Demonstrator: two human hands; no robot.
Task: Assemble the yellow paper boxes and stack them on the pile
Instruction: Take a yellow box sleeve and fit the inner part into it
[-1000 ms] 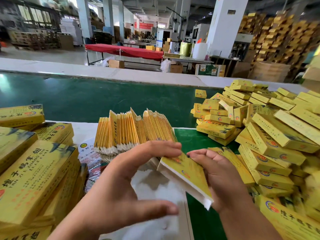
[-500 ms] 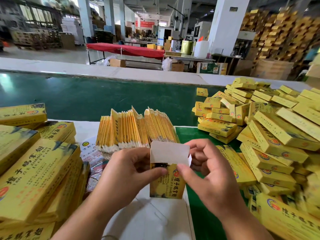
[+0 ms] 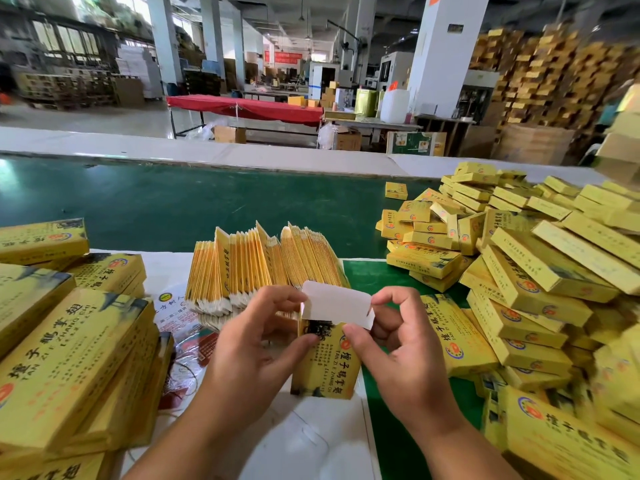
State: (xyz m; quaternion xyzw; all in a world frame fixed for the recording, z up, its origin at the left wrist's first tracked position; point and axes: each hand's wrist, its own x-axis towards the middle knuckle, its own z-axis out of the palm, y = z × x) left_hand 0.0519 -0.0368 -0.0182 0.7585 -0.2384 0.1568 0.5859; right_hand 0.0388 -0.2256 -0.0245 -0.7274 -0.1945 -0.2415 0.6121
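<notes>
I hold one yellow paper box (image 3: 329,365) upright in front of me, its white top flap (image 3: 334,303) standing open. My left hand (image 3: 249,355) grips the box's left side, thumb on the printed front. My right hand (image 3: 401,362) pinches the flap's right corner between thumb and forefinger. Behind the box stands a fanned row of flat, unfolded yellow boxes (image 3: 263,268). A big heap of assembled yellow boxes (image 3: 540,271) fills the right side of the table.
Stacks of larger yellow cartons (image 3: 69,348) stand at the left. A green conveyor belt (image 3: 173,202) runs across behind the work area. White paper sheets (image 3: 311,441) cover the table under my hands. A factory hall with a red table (image 3: 246,107) lies beyond.
The box went from lying flat and tilted between my hands to standing upright with its white flap raised. My right hand moved up to the flap's corner.
</notes>
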